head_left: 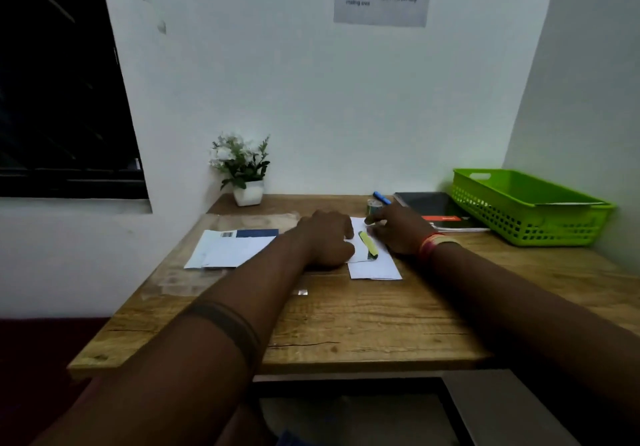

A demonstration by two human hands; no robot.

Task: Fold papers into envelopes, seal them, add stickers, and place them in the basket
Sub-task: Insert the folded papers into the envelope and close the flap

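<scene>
From my remote seat, the table [346, 324] looked like matt, grainy wood with visible cracks, and the envelope [375, 269] and the sheets [228, 249] beside it were plain matt white paper. The basket [526, 217] was glossy green perforated plastic, the notebook [433, 208] had a smooth dark cover, and the flowerpot [248, 194] looked glazed white.

two hands [325, 237], one basket [526, 217], perhaps two envelopes [375, 269]
</scene>
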